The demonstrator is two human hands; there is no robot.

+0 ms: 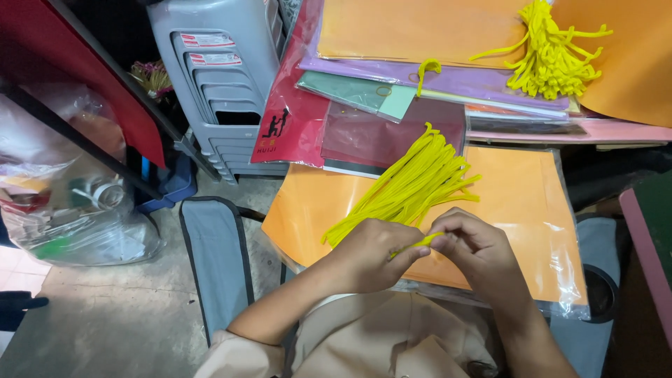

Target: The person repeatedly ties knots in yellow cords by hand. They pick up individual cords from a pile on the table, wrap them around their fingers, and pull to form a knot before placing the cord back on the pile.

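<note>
Yellow and fuzzy, a thin pipe cleaner point(418, 243) is pinched at both ends: the left hand point(371, 253) nips one end with its fingertips, and the right hand point(470, 248) nips the other end with thumb and finger. Both hands are curled, and they sit close together, almost touching. The little stem runs short and a bit bent between them. Just past the left hand lies a long bunch point(409, 187) of the same fuzzy yellow stems, straight and fanned out like grass. Under both hands is a smooth orange sheet point(518, 210) in a shiny clear bag. Far beyond the right hand, on more orange paper, sits a pile point(549, 52) of curly, bent yellow stems. Near that pile are flat sheets in purple point(462, 78), green point(357, 91) and pink point(616, 131). Way off to the left hand's side stands a stack of grey plastic stools point(220, 77), and a crinkly clear bag point(70, 210) rests on the hard floor.
</note>
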